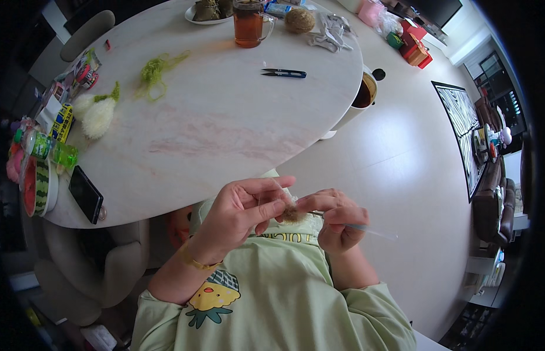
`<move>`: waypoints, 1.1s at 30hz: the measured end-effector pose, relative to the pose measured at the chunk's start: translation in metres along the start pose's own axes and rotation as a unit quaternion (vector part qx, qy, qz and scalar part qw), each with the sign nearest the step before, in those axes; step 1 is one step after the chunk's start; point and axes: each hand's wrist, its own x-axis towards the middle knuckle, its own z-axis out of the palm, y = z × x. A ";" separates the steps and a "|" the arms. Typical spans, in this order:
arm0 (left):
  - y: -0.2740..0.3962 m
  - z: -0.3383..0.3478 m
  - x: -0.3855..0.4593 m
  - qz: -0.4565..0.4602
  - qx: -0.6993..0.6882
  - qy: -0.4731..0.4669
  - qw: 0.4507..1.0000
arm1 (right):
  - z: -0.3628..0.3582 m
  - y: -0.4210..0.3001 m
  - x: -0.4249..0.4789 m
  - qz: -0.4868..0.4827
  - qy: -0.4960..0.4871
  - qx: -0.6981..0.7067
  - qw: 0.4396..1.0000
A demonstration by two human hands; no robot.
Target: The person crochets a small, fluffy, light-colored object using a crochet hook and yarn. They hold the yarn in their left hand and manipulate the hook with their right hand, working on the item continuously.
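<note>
My left hand (pixel 246 208) pinches a small fuzzy brown crocheted piece (pixel 293 213) just above my lap, with a thin strand of yarn running over its fingers. My right hand (pixel 338 217) grips a crochet hook with a clear handle (pixel 371 231); its metal shaft reaches to the brown piece. Pale fuzzy yarn lies behind the piece, against my clothes. On the table rest thread snips (pixel 284 73), a loose tangle of green yarn (pixel 153 74), a fluffy cream piece with a green top (pixel 99 117) and a ball of brown yarn (pixel 299 20).
The marble-look table (pixel 202 140) curves in front of me. It holds a glass mug of tea (pixel 248 26), white gloves (pixel 329 38), a phone (pixel 86 193), a bottle with green liquid (pixel 65 154) and a watermelon-patterned bowl (pixel 42 186). A bin (pixel 358 103) stands beyond its right edge.
</note>
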 end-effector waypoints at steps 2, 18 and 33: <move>-0.004 -0.001 0.001 -0.025 -0.049 -0.015 0.998 | 0.004 0.003 -0.003 -0.015 0.024 0.016 0.999; -0.011 0.005 0.005 -0.022 -0.118 -0.048 0.992 | 0.004 -0.004 0.000 -0.101 -0.044 -0.163 0.980; -0.020 0.006 0.001 0.076 -0.004 -0.003 0.997 | 0.009 -0.007 0.003 -0.138 -0.049 -0.318 0.937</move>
